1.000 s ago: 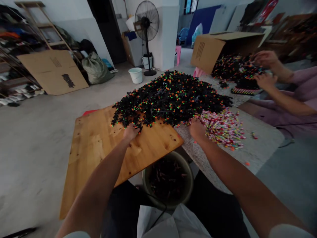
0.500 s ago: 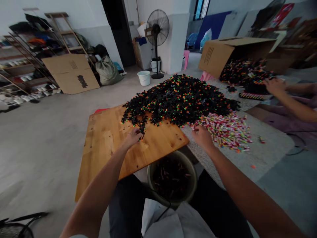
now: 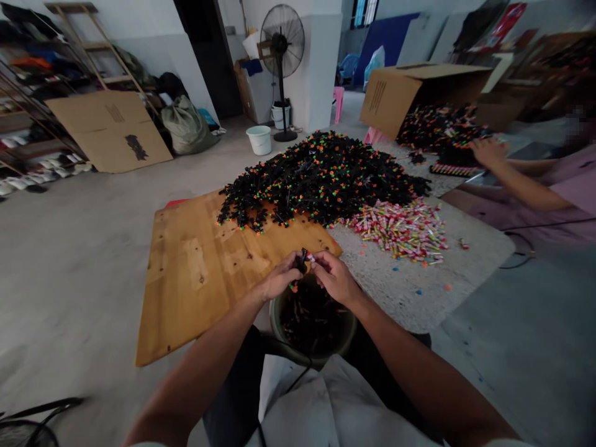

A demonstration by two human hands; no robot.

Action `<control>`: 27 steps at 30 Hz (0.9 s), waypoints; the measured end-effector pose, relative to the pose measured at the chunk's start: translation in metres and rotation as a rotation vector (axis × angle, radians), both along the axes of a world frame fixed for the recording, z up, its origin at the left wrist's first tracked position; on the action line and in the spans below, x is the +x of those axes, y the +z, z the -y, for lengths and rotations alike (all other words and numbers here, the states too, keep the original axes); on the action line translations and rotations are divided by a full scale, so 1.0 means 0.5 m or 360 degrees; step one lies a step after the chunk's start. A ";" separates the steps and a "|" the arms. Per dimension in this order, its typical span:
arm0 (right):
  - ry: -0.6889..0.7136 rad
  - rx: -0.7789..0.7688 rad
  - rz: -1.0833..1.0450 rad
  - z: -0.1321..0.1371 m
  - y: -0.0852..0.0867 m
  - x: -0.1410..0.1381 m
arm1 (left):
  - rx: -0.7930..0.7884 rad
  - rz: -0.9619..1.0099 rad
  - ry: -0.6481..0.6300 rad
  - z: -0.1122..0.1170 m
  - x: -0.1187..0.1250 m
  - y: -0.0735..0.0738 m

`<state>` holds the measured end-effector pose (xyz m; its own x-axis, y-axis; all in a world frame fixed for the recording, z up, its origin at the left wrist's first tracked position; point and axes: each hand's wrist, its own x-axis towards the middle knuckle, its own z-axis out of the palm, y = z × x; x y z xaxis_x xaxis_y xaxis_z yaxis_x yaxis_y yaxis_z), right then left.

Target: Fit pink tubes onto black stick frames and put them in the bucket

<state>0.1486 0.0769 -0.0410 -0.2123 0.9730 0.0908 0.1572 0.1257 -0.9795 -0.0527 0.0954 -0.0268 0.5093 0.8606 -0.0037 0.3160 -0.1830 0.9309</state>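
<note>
My left hand (image 3: 282, 277) pinches a small black plastic piece (image 3: 302, 264) with an orange and green end. Meeting it from the right, my right hand (image 3: 334, 276) grips a little pink-and-white tube (image 3: 310, 256), its end at the black piece. Whether the two parts are joined is hidden by my fingers. Both hands are over a round bucket (image 3: 352, 335) between my knees, which contains dark pieces. A large heap of black pieces (image 3: 326, 180) with orange and green tips lies beyond, and a pile of pink-and-white tubes (image 3: 403, 230) is to its right.
A wooden board (image 3: 195, 267) lies at left, a speckled stone table (image 3: 470, 267) at right. Further back, a cardboard box (image 3: 391, 99) on its side spills more black pieces near another person's hand (image 3: 488, 152). A standing fan (image 3: 280, 74) and white bucket (image 3: 259, 141) are behind.
My left hand has come right and nearer from the heap's edge with a black piece. My right hand has moved left from the tube pile, carrying a tube. The view has shifted slightly.
</note>
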 end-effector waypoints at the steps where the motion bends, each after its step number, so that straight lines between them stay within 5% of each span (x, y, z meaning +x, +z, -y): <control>1: 0.0015 0.0021 0.0019 0.004 0.003 0.002 | 0.0005 0.0028 0.0003 0.003 0.002 0.005; 8: 0.0048 -0.0033 0.0033 0.023 0.023 0.024 | 0.0333 -0.0091 0.0153 0.022 0.013 0.025; 15: 0.0168 -0.0053 -0.0064 0.016 0.033 0.045 | 0.0760 -0.0683 -0.0067 0.026 0.005 0.049; 22: 0.0131 -0.0044 0.0092 0.022 0.049 0.055 | 0.0871 -0.0775 -0.0207 0.026 0.002 0.075; 27: 0.0068 0.0241 0.0333 0.027 0.060 0.060 | 0.0840 -0.0787 -0.0280 0.025 -0.002 0.082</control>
